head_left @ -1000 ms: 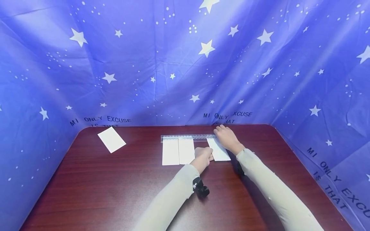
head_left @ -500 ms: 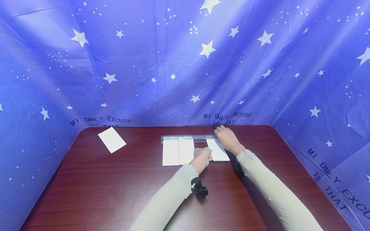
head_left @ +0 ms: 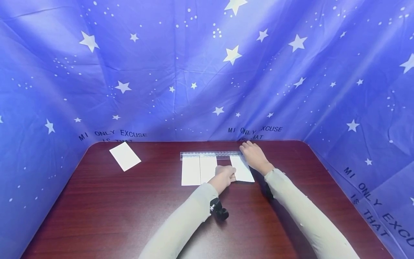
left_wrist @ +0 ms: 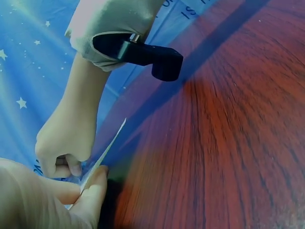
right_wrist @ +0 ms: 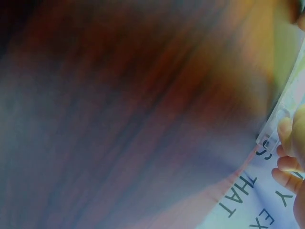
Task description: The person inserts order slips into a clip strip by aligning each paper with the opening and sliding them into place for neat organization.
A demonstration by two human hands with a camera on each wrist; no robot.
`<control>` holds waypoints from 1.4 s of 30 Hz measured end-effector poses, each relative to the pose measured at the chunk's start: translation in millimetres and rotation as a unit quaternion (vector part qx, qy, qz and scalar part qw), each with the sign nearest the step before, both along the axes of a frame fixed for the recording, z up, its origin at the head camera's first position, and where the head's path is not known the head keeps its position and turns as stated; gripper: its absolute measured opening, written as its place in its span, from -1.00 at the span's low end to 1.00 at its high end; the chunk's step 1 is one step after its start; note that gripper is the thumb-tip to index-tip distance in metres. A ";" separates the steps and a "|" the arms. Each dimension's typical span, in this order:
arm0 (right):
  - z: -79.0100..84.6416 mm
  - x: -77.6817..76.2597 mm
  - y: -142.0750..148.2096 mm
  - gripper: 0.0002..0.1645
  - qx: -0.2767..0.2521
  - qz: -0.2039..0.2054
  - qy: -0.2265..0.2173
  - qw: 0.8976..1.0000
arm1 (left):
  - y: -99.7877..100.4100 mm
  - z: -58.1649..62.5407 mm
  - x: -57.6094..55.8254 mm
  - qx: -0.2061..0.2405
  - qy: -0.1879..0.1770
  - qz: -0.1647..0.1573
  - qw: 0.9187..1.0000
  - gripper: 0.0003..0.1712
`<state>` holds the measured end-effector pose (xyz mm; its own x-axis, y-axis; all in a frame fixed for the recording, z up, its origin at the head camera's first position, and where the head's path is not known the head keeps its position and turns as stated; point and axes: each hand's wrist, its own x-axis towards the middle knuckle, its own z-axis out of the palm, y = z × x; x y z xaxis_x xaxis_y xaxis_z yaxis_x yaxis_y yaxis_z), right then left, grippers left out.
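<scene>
A clear ruler [head_left: 221,155] lies crosswise near the table's far edge, over the top edges of two white cards, the left one [head_left: 191,172] and the middle one [head_left: 208,169], side by side. My right hand [head_left: 255,155] grips the ruler's right end; the right wrist view shows curled fingers at that clear end [right_wrist: 271,136]. Between thumb and finger, my left hand [head_left: 225,176] pinches the left edge of a third white card [head_left: 242,171]. Seen edge-on in the left wrist view, this card [left_wrist: 110,145] is tilted up from the table. Its top reaches the ruler.
Another white card [head_left: 125,157] lies askew at the table's far left. The dark red wooden table [head_left: 129,216] meets a blue star-printed curtain [head_left: 194,72] at the back and sides. A black wrist mount [head_left: 219,209] hangs beneath the left sleeve.
My left hand has shifted slightly left, drawing the lower part of the third card with it. The right hand and the ruler stay in place.
</scene>
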<state>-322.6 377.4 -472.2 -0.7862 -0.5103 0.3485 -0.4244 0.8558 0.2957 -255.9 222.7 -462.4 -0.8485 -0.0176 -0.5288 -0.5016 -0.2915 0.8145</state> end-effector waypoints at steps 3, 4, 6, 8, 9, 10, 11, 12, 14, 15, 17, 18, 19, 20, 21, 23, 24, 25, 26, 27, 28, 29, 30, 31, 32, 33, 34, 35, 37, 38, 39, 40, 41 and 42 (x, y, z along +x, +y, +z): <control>0.6 -0.7 -0.6 -0.93 -0.001 0.000 0.003 1.000 | -1.4 -0.1 -0.7 0.002 0.000 -0.011 1.000 -0.38; 0.6 -1.0 -0.6 -0.93 -0.001 0.001 0.005 1.000 | -1.9 -0.3 -1.2 0.003 0.001 -0.012 1.000 -0.40; 0.1 -1.4 -0.3 -0.91 -0.001 0.004 0.007 1.000 | -3.0 -1.4 -2.3 0.001 0.000 -0.008 1.000 -0.46; -0.7 -1.7 0.3 -0.89 0.002 0.007 0.010 1.000 | -3.9 -2.5 -3.6 -0.001 -0.003 -0.002 1.000 -0.53; -1.1 -1.7 0.6 -0.87 0.003 0.009 0.011 1.000 | -4.3 -2.7 -4.2 0.000 -0.006 0.001 1.000 -0.54; -1.4 -1.7 0.8 -0.86 0.003 0.010 0.012 1.000 | -4.7 -3.1 -4.8 0.001 -0.006 0.003 1.000 -0.55; -1.8 -1.7 0.9 -0.85 0.003 0.011 0.014 1.000 | -4.8 -3.4 -5.2 0.001 -0.006 0.005 1.000 -0.55; -2.1 -1.7 1.1 -0.84 0.003 0.011 0.014 1.000 | -5.0 -3.5 -5.6 0.003 -0.007 0.007 1.000 -0.54; -2.5 -1.8 1.1 -0.83 0.000 0.010 0.014 1.000 | -4.8 -3.7 -6.0 0.009 -0.008 0.009 1.000 -0.54; -2.6 -1.7 1.0 -0.83 -0.001 0.010 0.013 1.000 | -4.7 -3.8 -6.0 0.012 -0.009 0.011 1.000 -0.53; -2.8 -1.7 0.5 -0.83 -0.002 0.008 0.010 1.000 | -4.6 -3.9 -5.3 0.012 -0.009 0.013 1.000 -0.53; -2.7 -1.6 0.3 -0.83 -0.001 0.007 0.009 1.000 | -4.7 -3.9 -5.0 0.014 -0.009 0.013 1.000 -0.52; -2.6 -1.4 0.1 -0.83 0.000 0.006 0.008 1.000 | -4.9 -3.8 -4.5 0.015 -0.008 0.014 1.000 -0.53; -2.4 -1.2 -0.2 -0.83 0.001 0.005 0.007 1.000 | -5.3 -3.7 -3.9 0.015 -0.008 0.015 1.000 -0.53; -2.2 -1.0 -0.3 -0.83 0.003 0.004 0.007 1.000 | -6.0 -3.5 -3.1 0.016 -0.005 0.015 1.000 -0.53; -1.6 -0.5 -0.6 -0.82 0.004 0.002 0.005 1.000 | -7.7 -3.3 -1.6 0.018 0.000 0.014 1.000 -0.53; -1.4 -0.3 -0.5 -0.81 0.005 0.000 0.003 1.000 | -8.6 -3.2 -0.8 0.019 0.002 0.013 1.000 -0.54; -1.3 -0.1 -0.3 -0.80 0.006 -0.002 0.001 1.000 | -9.5 -3.4 0.0 0.018 0.006 0.012 1.000 -0.53; -1.2 0.1 -0.1 -0.78 0.007 -0.004 -0.003 1.000 | -10.3 -3.6 0.7 0.016 0.009 0.013 1.000 -0.49; -1.2 0.3 0.1 -0.76 0.008 -0.007 -0.006 1.000 | -11.2 -3.6 1.1 0.012 0.010 0.012 1.000 -0.47; -1.1 0.3 0.4 -0.75 0.009 -0.010 -0.009 1.000 | -11.8 -3.6 1.3 0.009 0.009 0.013 1.000 -0.44; -1.2 0.3 0.7 -0.73 0.010 -0.012 -0.012 1.000 | -12.4 -3.6 1.2 0.006 0.010 0.014 1.000 -0.41; -1.2 0.3 0.9 -0.72 0.012 -0.014 -0.014 1.000 | -12.9 -3.6 1.0 0.001 0.010 0.013 1.000 -0.40; -1.2 0.4 1.2 -0.71 0.012 -0.015 -0.016 1.000 | -13.3 -3.6 0.5 -0.003 0.009 0.012 1.000 -0.38; -1.1 0.3 1.2 -0.71 0.012 -0.015 -0.017 1.000 | -13.8 -3.1 0.0 -0.009 0.006 0.009 1.000 -0.38; -1.0 0.2 1.3 -0.70 0.012 -0.015 -0.017 1.000 | -14.4 -2.6 -0.7 -0.012 0.004 0.005 1.000 -0.40; -0.9 0.1 1.2 -0.70 0.012 -0.014 -0.017 1.000 | -14.9 -2.1 -1.1 -0.015 0.005 0.001 1.000 -0.40; -0.7 -0.1 1.3 -0.70 0.012 -0.014 -0.016 1.000 | -15.5 -1.5 -1.6 -0.019 0.005 -0.005 1.000 -0.40; -0.4 -0.2 1.3 -0.68 0.013 -0.014 -0.016 1.000 | -16.9 -0.1 -2.4 -0.025 0.005 -0.016 1.000 -0.42; -0.5 -0.6 1.3 -0.68 0.014 -0.014 -0.017 1.000 | -17.9 0.4 -2.7 -0.023 0.007 -0.022 0.999 -0.42; -0.6 -0.7 1.4 -0.67 0.014 -0.013 -0.017 1.000 | -18.6 0.9 -2.8 -0.023 0.006 -0.025 0.999 -0.43; -0.8 -0.8 1.4 -0.67 0.014 -0.012 -0.016 1.000 | -19.3 0.8 -3.3 -0.027 0.005 -0.027 0.999 -0.44; -0.9 -0.8 1.4 -0.68 0.015 -0.010 -0.015 1.000 | -20.2 1.4 -3.6 -0.027 0.003 -0.029 0.999 -0.44; -1.0 -0.5 1.4 -0.69 0.014 -0.007 -0.014 1.000 | -21.1 1.4 -3.7 -0.026 0.001 -0.030 0.999 -0.45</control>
